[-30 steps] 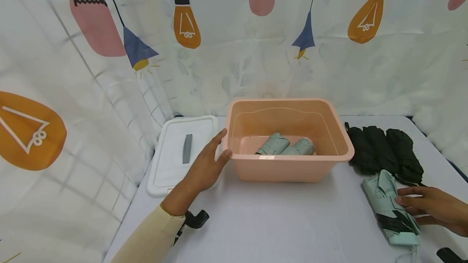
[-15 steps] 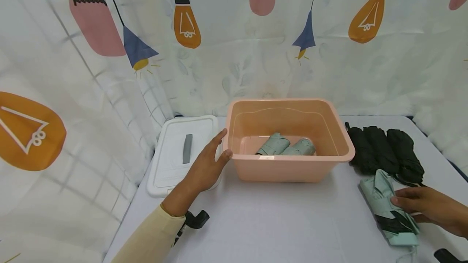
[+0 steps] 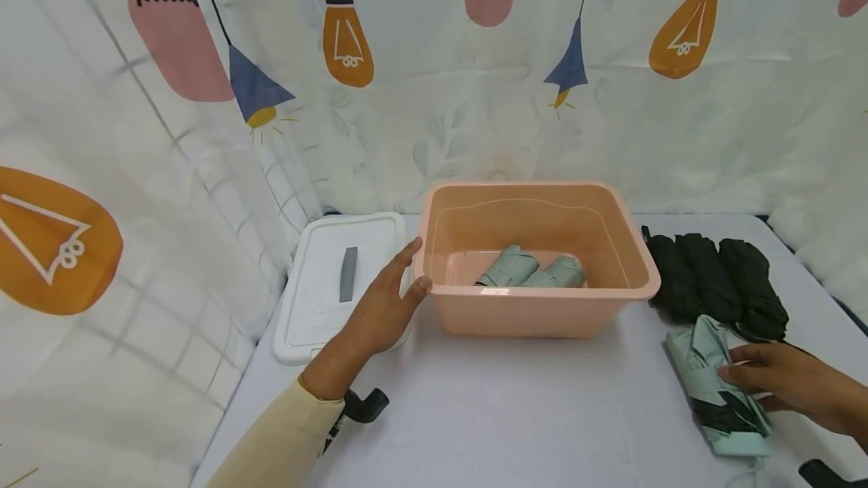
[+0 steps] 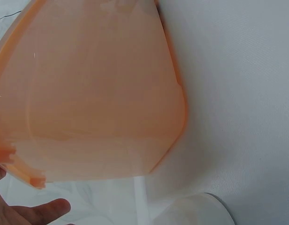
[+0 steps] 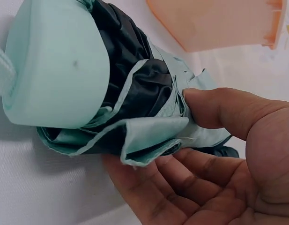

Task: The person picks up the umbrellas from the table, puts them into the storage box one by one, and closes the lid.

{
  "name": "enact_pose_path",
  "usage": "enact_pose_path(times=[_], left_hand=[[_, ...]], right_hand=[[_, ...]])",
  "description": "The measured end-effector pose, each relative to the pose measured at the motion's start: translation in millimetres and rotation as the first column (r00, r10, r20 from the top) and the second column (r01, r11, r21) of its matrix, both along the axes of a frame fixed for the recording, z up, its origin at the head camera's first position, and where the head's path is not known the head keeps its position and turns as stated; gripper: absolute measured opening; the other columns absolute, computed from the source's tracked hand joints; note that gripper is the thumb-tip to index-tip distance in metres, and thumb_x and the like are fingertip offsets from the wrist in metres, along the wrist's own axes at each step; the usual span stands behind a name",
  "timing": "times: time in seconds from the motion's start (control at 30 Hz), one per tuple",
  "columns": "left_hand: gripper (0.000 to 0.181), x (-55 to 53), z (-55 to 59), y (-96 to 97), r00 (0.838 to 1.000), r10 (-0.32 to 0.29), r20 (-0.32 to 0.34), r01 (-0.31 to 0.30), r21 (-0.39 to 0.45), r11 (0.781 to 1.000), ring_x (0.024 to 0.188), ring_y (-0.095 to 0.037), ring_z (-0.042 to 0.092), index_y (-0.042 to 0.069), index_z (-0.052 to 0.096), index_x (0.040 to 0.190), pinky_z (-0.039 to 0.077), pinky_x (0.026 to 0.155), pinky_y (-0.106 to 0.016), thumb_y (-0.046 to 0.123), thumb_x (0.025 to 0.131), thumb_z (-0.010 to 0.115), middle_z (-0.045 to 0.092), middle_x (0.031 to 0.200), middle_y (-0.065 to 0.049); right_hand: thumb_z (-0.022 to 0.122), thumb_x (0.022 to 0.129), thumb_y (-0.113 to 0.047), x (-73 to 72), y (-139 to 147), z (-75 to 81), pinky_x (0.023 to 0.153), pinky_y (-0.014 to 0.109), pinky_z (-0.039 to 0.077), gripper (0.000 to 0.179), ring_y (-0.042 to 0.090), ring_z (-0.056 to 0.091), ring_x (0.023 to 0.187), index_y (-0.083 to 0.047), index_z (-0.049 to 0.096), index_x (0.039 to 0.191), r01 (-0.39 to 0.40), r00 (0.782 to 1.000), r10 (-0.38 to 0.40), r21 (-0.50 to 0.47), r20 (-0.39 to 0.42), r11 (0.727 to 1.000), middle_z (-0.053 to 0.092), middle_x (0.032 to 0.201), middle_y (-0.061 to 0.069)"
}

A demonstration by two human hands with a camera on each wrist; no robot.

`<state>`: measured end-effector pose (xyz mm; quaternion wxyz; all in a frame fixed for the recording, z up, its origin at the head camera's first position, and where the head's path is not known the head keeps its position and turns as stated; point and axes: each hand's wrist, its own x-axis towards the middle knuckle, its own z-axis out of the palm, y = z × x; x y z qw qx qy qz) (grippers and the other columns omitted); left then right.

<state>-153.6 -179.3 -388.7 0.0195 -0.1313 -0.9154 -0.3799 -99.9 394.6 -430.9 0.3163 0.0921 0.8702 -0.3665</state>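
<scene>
One folded mint umbrella (image 3: 712, 386) is pinched in the right hand (image 3: 790, 384); the left hand (image 3: 381, 307), spread, perhaps steadies the peach tub (image 3: 515, 315).

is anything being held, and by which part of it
The right hand holds a folded mint-green umbrella by the cloth around its middle, not the capped end. The left hand, at the rim of the peach bin, visibly grips nothing.

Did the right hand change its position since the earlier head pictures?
Yes, slightly leftward: in the head view, the right hand sits a little further left relative to the black bundles.
</scene>
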Motion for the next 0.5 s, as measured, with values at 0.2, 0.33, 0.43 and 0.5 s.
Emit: enact_pose_path(times=[0.2,0.33,0.43,0.5], left_hand=[[0.064,0.0,1.4,0.6,1.0,0.003,0.005,-0.003,-0.005,1.0,0.147,-0.033,0.035,0.049,0.015,0.161,0.031,0.112,-0.065,0.06,0.105,0.044,0.033,0.164,-0.006],[0.063,0.3,1.9,1.0,1.0,0.008,0.004,-0.008,-0.008,1.0,0.147,-0.034,0.035,0.049,0.015,0.161,0.031,0.112,-0.065,0.054,0.107,0.047,0.033,0.164,-0.006],[0.063,0.6,2.2,0.9,1.0,0.009,0.002,-0.009,-0.009,1.0,0.147,-0.034,0.035,0.049,0.015,0.161,0.031,0.112,-0.065,0.053,0.107,0.047,0.033,0.164,-0.006],[0.063,1.2,2.8,0.6,1.0,0.008,0.003,-0.008,-0.008,1.0,0.147,-0.034,0.035,0.049,0.016,0.161,0.031,0.112,-0.065,0.056,0.106,0.046,0.033,0.164,-0.007]], right_hand=[[0.069,0.099,-0.044,-1.3,-1.4,-1.6,0.082,0.055,0.056,0.094,0.046,0.062,0.11,0.03,0.025,0.137,0.015,1.0,-0.014,-0.032,0.012,0.999,0.058,0.124,0.037],[0.07,0.097,-0.046,-2.3,-2.3,-1.2,0.08,0.055,0.056,0.097,0.049,0.06,0.112,0.03,0.025,0.137,0.021,1.0,-0.021,-0.028,0.013,0.999,0.055,0.127,0.04],[0.071,0.096,-0.046,-2.0,-3.0,-0.6,0.08,0.056,0.056,0.098,0.051,0.06,0.111,0.029,0.024,0.137,0.035,0.999,-0.034,-0.032,0.011,0.999,0.055,0.126,0.04],[0.072,0.096,-0.046,-1.7,-3.5,-0.3,0.08,0.056,0.056,0.1,0.053,0.06,0.111,0.027,0.02,0.14,0.045,0.999,-0.045,-0.035,0.005,0.998,0.054,0.126,0.041]])
